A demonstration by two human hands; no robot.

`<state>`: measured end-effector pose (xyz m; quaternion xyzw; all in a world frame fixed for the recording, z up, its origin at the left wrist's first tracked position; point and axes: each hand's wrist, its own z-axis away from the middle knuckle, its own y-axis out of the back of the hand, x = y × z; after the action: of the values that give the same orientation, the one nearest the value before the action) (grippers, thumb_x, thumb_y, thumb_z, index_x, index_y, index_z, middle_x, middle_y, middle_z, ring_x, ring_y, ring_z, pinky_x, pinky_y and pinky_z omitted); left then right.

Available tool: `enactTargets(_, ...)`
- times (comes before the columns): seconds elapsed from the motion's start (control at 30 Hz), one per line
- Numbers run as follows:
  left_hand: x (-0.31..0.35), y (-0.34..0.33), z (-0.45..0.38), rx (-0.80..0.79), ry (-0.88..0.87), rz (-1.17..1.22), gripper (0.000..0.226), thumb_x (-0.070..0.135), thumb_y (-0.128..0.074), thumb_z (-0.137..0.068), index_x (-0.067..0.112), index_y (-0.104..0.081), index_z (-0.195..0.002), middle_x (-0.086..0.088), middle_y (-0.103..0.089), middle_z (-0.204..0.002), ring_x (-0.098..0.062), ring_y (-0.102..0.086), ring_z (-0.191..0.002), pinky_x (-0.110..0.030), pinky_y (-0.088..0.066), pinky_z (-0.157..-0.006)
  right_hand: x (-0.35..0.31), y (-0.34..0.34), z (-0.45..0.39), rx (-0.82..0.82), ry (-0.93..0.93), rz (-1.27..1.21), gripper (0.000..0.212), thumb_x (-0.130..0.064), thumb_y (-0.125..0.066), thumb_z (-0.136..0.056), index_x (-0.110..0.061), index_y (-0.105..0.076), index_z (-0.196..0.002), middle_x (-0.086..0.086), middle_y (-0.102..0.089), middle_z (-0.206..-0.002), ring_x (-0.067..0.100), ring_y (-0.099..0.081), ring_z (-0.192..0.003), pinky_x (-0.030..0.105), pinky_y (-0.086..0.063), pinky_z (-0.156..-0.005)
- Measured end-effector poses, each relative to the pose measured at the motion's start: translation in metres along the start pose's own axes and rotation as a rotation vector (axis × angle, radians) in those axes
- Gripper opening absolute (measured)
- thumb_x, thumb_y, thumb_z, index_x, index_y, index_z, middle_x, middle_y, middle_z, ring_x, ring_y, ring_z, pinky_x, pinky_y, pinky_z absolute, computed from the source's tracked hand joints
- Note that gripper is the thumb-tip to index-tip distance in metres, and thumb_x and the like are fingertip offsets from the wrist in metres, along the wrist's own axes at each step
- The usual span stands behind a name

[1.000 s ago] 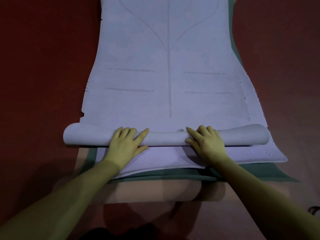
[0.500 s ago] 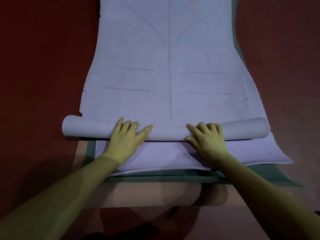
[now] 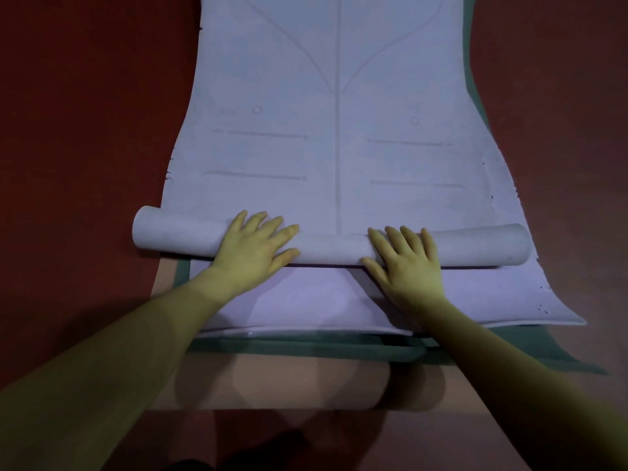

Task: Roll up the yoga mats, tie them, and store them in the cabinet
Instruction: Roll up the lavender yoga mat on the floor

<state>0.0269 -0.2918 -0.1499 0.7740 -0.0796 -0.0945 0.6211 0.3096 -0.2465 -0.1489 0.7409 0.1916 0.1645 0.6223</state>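
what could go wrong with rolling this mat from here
1. Both hands, left and right, press near the middle of the roll, so its free ends may loosen or cone out.
2. The roll's left end sticks out past the purple mat edge, so it may wind up crooked.
3. A second purple mat and a green mat lie beneath; pushing could drag them along.

Dark red floor (image 3: 74,137) — a tan mat (image 3: 278,382) lies directly on it, green mat (image 3: 530,351) stacked above.
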Motion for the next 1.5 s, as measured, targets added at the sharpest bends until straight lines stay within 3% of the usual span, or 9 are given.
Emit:
enactTargets(0.13, 0.012, 0.002, -0.006, 0.148, -0.041, -0.075, 0.04, 0.034, -0.041, -0.096, 0.012, -0.065, -0.119, -0.012, -0.066, -0.107, -0.033, -0.063, -0.091, -0.043, -0.044, -0.089, 0.004, 0.004, -0.023, -0.17, -0.036, -0.05, 0.063, -0.056, -0.023, -0.093, -0.019, -0.057, -0.131, 0.009, -0.061, -0.128, 0.035, -0.053, -0.12, 0.055, -0.027, -0.108)
enactTargets(0.27, 0.012, 0.001, -0.012, 0.005, 0.004, -0.1, 0.046, 0.042, -0.041, -0.094, 0.013, -0.064, -0.122, -0.013, -0.067, -0.107, -0.034, -0.064, -0.096, -0.051, -0.045, -0.092, 0.004, 0.004, -0.038, -0.199, -0.058, -0.003, 0.068, -0.058, -0.014, -0.092, -0.022, -0.047, -0.139, 0.009, -0.053, -0.137, 0.039, -0.042, -0.13, 0.055, -0.012, -0.11)
enactTargets(0.43, 0.003, 0.005, -0.041, -0.218, 0.038, -0.074, 0.049, 0.042, -0.037, -0.091, 0.01, -0.068, -0.113, -0.015, -0.07, -0.102, -0.036, -0.066, -0.095, -0.056, -0.048, -0.086, -0.004, -0.005, -0.012, 0.086, -0.044, -0.022, 0.051, -0.043, -0.044, -0.093, -0.017, -0.047, -0.137, 0.019, -0.051, -0.134, 0.04, -0.044, -0.126, 0.057, -0.02, -0.109)
enactTargets(0.73, 0.014, 0.01, -0.048, -0.107, 0.031, -0.052, 0.049, 0.039, -0.04, -0.091, 0.009, -0.062, -0.123, -0.017, -0.064, -0.116, -0.037, -0.062, -0.102, -0.052, -0.046, -0.091, 0.004, -0.002, -0.051, -0.085, -0.054, -0.046, 0.055, -0.051, -0.032, -0.093, -0.019, -0.057, -0.13, 0.014, -0.058, -0.129, 0.037, -0.047, -0.127, 0.053, -0.012, -0.108)
enactTargets(0.9, 0.019, 0.01, -0.058, -0.254, 0.082, -0.026, 0.06, 0.047, -0.036, -0.087, 0.008, -0.061, -0.125, -0.016, -0.064, -0.118, -0.036, -0.061, -0.109, -0.061, -0.04, -0.094, 0.002, -0.003, -0.068, -0.121, -0.093, -0.041, 0.058, -0.052, -0.027, -0.094, -0.018, -0.056, -0.131, 0.016, -0.055, -0.133, 0.04, -0.045, -0.128, 0.056, -0.009, -0.109)
enactTargets(1.13, 0.004, 0.011, -0.084, -0.395, 0.121, 0.108, 0.084, 0.063, 0.0, -0.081, 0.023, -0.032, -0.147, 0.001, -0.037, -0.151, -0.023, -0.031, -0.139, -0.047, -0.013, -0.113, 0.004, -0.005, -0.062, 0.196, 0.029, -0.02, 0.039, -0.033, -0.055, -0.089, -0.016, -0.062, -0.123, 0.018, -0.06, -0.116, 0.043, -0.054, -0.113, 0.063, -0.033, -0.099)
enactTargets(1.23, 0.0, 0.009, -0.095, -0.382, 0.09, 0.065, 0.068, 0.058, -0.011, -0.091, 0.025, -0.031, -0.148, -0.001, -0.038, -0.15, -0.027, -0.036, -0.136, -0.049, -0.02, -0.112, 0.01, -0.006, -0.075, 0.125, 0.054, 0.004, 0.051, -0.053, -0.047, -0.087, -0.018, -0.065, -0.119, 0.013, -0.064, -0.112, 0.041, -0.057, -0.111, 0.062, -0.036, -0.096)
enactTargets(1.37, -0.009, 0.004, -0.085, -0.029, -0.049, 0.071, 0.043, 0.032, -0.036, -0.092, 0.012, -0.063, -0.12, -0.01, -0.066, -0.111, -0.033, -0.063, -0.093, -0.044, -0.045, -0.088, 0.015, -0.004, -0.095, -0.041, 0.04, -0.042, 0.066, -0.067, -0.036, -0.083, -0.02, -0.065, -0.121, 0.009, -0.067, -0.113, 0.039, -0.058, -0.111, 0.062, -0.033, -0.098)
enactTargets(1.5, -0.014, 0.004, -0.088, -0.13, 0.029, 0.039, 0.056, 0.049, -0.038, -0.087, 0.016, -0.062, -0.125, -0.006, -0.065, -0.121, -0.034, -0.063, -0.105, -0.061, -0.04, -0.093, 0.015, 0.005, -0.119, -0.236, -0.027, -0.052, 0.087, -0.075, -0.007, -0.075, -0.031, -0.05, -0.136, 0.0, -0.059, -0.129, 0.03, -0.047, -0.125, 0.056, -0.019, -0.107)
